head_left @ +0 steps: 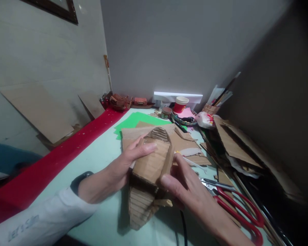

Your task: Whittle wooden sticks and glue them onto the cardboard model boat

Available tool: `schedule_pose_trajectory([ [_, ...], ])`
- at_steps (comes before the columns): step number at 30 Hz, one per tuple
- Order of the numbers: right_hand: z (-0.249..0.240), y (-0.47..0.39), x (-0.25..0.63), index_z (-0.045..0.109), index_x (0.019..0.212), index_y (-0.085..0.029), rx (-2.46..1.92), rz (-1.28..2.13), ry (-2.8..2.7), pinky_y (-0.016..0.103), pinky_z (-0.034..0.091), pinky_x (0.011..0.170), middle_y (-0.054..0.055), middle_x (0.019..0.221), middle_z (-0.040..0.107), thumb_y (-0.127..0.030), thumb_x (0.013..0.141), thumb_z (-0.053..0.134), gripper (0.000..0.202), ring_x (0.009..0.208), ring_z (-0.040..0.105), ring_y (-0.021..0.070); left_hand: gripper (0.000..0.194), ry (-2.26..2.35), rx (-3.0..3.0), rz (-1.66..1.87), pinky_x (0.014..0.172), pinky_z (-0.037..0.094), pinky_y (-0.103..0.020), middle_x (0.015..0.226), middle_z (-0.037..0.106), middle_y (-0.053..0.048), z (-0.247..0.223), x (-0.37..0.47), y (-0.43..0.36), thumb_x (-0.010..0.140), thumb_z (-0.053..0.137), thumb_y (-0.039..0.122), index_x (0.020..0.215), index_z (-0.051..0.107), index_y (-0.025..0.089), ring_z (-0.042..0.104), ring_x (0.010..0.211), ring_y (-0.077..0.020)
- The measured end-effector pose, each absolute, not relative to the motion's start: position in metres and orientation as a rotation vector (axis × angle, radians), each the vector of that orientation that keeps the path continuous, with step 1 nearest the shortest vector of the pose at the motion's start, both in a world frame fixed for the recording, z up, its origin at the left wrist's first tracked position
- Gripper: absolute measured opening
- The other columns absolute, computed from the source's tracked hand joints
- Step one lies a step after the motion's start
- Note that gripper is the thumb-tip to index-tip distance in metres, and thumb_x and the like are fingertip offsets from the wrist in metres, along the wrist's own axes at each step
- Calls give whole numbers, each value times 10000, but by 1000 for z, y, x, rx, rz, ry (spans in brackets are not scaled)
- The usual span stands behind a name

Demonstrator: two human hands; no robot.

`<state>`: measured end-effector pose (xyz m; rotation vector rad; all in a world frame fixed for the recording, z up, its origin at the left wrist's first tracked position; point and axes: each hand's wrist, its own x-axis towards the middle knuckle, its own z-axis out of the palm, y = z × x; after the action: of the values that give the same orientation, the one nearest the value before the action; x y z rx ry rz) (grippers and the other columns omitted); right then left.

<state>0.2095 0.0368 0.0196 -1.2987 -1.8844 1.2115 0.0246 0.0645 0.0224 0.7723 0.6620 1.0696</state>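
A brown cardboard model (151, 162), long with a rounded, ridged far end and a box-like middle, is held above the table between both hands. My left hand (133, 157) grips its left side, the thumb lying across the top panel. On the right side, my right hand (182, 184) presses thumb and fingers against the side strip; part of the fingers is hidden. A small cardboard piece (163, 203) sticks out near the model's lower right.
Red-handled scissors (236, 205) lie at the right beside stacked cardboard (236, 143). Behind the model are cardboard sheets (130, 135), green paper (136, 120), a red cup (180, 104) and a jar (166, 112). A black cable (184, 225) hangs near the front.
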Motion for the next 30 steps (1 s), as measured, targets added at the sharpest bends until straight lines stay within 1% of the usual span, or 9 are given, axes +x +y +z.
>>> schedule_pose_trajectory([
  [3, 21, 37, 209, 429, 1061, -237, -1275, 1229, -1880, 383, 453, 723, 49, 940, 576, -642, 911, 521, 442, 869, 535, 245, 428, 689, 764, 1072, 896, 590, -321, 1247, 733, -70, 23, 25, 63, 862, 699, 269, 1280, 612, 233, 739, 987, -220],
  [6, 22, 37, 208, 428, 1106, -229, -1238, 1250, -1874, 397, 461, 772, 54, 980, 588, -622, 918, 531, 447, 910, 552, 252, 408, 708, 774, 1081, 883, 594, -320, 1227, 741, -86, 23, 24, 61, 858, 707, 272, 1254, 624, 216, 738, 992, -229],
  [10, 22, 36, 207, 432, 1071, -223, -1220, 1251, -1857, 420, 467, 822, 40, 942, 570, -629, 905, 552, 454, 878, 545, 233, 444, 716, 764, 1066, 887, 591, -321, 1253, 731, -81, 23, 23, 61, 856, 710, 288, 1286, 617, 228, 748, 952, -220],
  [13, 22, 36, 207, 428, 1026, -225, -1214, 1257, -1843, 421, 470, 806, 39, 933, 559, -644, 897, 552, 456, 852, 529, 224, 492, 724, 757, 1053, 882, 590, -318, 1252, 733, -81, 22, 23, 62, 845, 721, 295, 1318, 607, 222, 752, 936, -221],
  [17, 23, 37, 207, 427, 1023, -224, -1217, 1246, -1853, 409, 455, 775, 39, 921, 563, -635, 898, 551, 447, 850, 535, 230, 539, 741, 763, 1057, 875, 589, -318, 1178, 763, -90, 21, 23, 63, 835, 733, 295, 1347, 591, 203, 756, 926, -231],
  [20, 23, 37, 207, 423, 986, -222, -1229, 1242, -1854, 389, 439, 743, 34, 895, 560, -636, 897, 551, 443, 810, 528, 215, 530, 709, 770, 1061, 826, 601, -314, 1155, 770, -96, 21, 23, 63, 852, 712, 286, 1357, 578, 195, 756, 927, -239],
  [22, 23, 37, 207, 419, 987, -221, -1234, 1242, -1858, 378, 432, 728, 30, 885, 562, -629, 903, 545, 435, 790, 524, 207, 518, 701, 776, 1063, 836, 600, -307, 1174, 764, -94, 21, 23, 63, 856, 708, 286, 1350, 581, 192, 754, 940, -235],
  [25, 23, 37, 207, 428, 1021, -217, -1214, 1252, -1847, 379, 443, 746, 35, 909, 566, -606, 907, 553, 424, 829, 538, 216, 524, 725, 764, 1053, 886, 594, -314, 1186, 760, -94, 22, 23, 63, 843, 725, 290, 1337, 587, 183, 751, 966, -235],
  [30, 26, 38, 205, 444, 1026, -213, -1210, 1219, -1857, 392, 455, 792, 56, 992, 583, -573, 895, 572, 405, 903, 551, 236, 514, 713, 765, 1079, 883, 605, -307, 1237, 742, -71, 23, 24, 62, 847, 720, 268, 1340, 582, 215, 724, 1058, -243],
])
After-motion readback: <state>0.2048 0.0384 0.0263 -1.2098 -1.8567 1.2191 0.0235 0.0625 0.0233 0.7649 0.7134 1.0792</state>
